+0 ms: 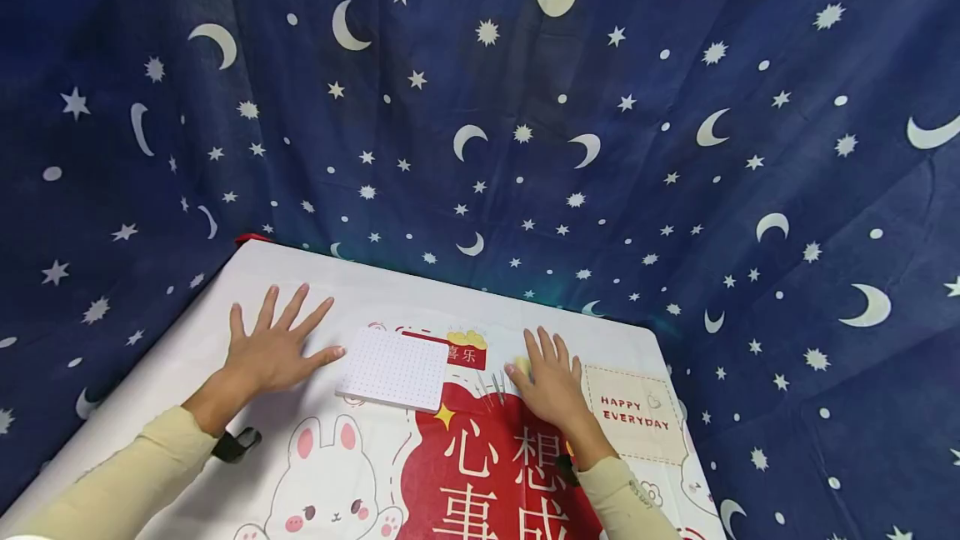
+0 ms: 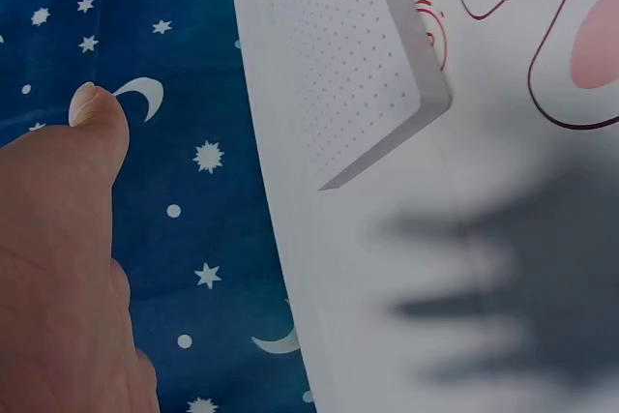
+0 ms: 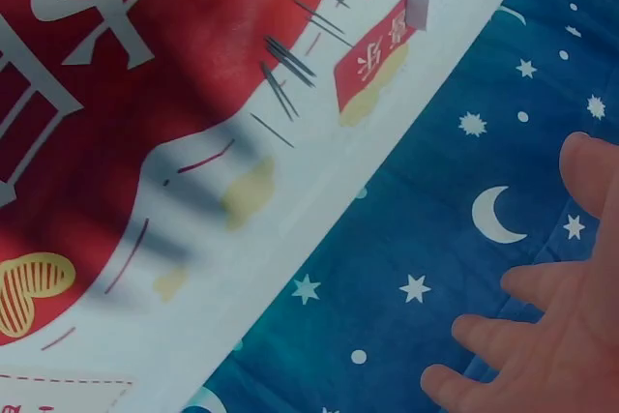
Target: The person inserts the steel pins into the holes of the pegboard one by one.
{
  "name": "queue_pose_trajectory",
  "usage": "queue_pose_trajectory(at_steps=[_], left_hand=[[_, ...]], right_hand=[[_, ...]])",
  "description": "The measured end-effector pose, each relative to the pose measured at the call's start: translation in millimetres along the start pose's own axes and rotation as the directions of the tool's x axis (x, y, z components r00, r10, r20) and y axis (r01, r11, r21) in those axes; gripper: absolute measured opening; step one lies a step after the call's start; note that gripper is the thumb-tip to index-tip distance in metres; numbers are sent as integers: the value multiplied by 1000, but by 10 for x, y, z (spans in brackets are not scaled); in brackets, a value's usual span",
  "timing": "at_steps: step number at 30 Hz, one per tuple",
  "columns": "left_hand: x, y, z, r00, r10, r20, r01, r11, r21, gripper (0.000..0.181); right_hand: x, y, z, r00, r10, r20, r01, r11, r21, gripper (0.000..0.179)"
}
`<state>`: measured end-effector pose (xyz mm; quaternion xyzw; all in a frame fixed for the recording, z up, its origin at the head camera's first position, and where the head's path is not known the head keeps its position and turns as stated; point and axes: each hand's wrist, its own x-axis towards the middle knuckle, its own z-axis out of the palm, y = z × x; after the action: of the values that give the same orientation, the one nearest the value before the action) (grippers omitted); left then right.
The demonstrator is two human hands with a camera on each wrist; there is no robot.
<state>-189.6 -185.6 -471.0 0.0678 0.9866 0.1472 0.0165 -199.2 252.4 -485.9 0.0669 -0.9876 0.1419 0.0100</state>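
Observation:
A white rectangular board with a grid of small dark dots lies flat on the table, between both hands. My left hand is left of it, fingers spread, with the thumb tip close to the board's edge in the head view. The left wrist view shows the board's thick side and the hand's blurred shadow on the cloth. To the right, my right hand hovers with fingers extended and holds nothing. Several thin dark metal pins lie scattered on the cloth between the board and the right hand.
A white tablecloth printed with a rabbit, red patches and lettering covers the table. Dark blue curtains with moons and stars hang behind the far edge and along both sides.

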Motion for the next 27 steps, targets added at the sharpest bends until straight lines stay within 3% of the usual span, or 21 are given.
queue_pose_trajectory(at_steps=[18,27], left_hand=[[-71,-47,254,1000,-9,-24,9,1000,-9,94],[-44,-139,312,999,-1,-37,1,1000,-1,96]], right_hand=[[-113,8,189,999,27,27,-27,1000,5,78],[-26,-35,239,999,21,32,-21,1000,7,79]])
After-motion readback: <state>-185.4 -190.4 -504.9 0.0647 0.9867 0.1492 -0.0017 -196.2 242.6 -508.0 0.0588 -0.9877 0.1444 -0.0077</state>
